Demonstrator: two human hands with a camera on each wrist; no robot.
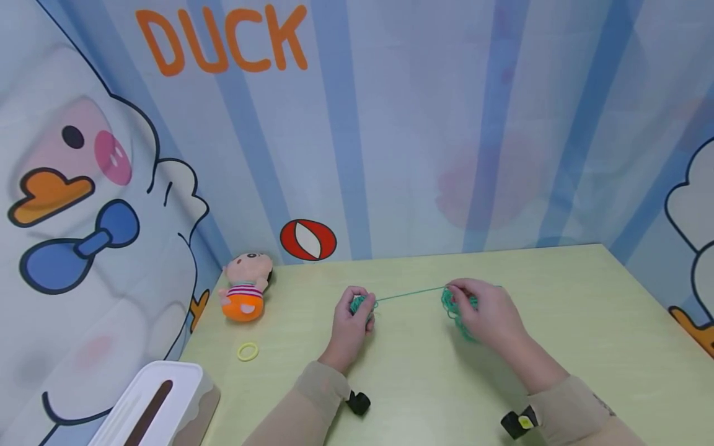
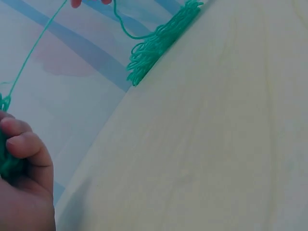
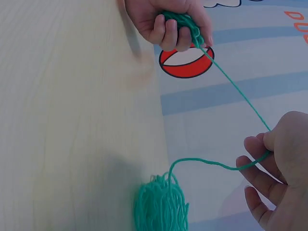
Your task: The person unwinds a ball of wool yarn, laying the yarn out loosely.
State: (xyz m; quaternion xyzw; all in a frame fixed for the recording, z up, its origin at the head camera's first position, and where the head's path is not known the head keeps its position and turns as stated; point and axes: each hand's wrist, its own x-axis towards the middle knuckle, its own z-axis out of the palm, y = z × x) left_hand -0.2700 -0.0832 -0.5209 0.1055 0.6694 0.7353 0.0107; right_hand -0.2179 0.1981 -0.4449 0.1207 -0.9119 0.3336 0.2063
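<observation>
Left hand (image 1: 347,325) is clenched round a wad (image 3: 180,20) of green yarn, and right hand (image 1: 491,313) pinches a strand (image 1: 409,293) that leads to it. Behind them hangs a striped backdrop (image 1: 413,124) bearing the word DUCK. Before it stretches the pale surface (image 1: 413,384), wide enough for the hands to work well apart. At the near left is a white-lidded box (image 1: 181,384) with a dark slot, and farther back a doll (image 1: 245,288) with an orange lower half; both seem set aside, out of the arms' way. A loose skein (image 3: 161,207) appears to rest on the surface near the right hand, probably so that it feeds easily. The wad sits deep in the left hand's curled fingers, likely to keep its turns together. A yellow ring (image 1: 248,344) lies flat between doll and box, away from the yarn. Thinnest of all, the strand runs straight from the wad to the right hand, then curves slackly to the skein; the spaced grips seem to hold that first stretch taut
</observation>
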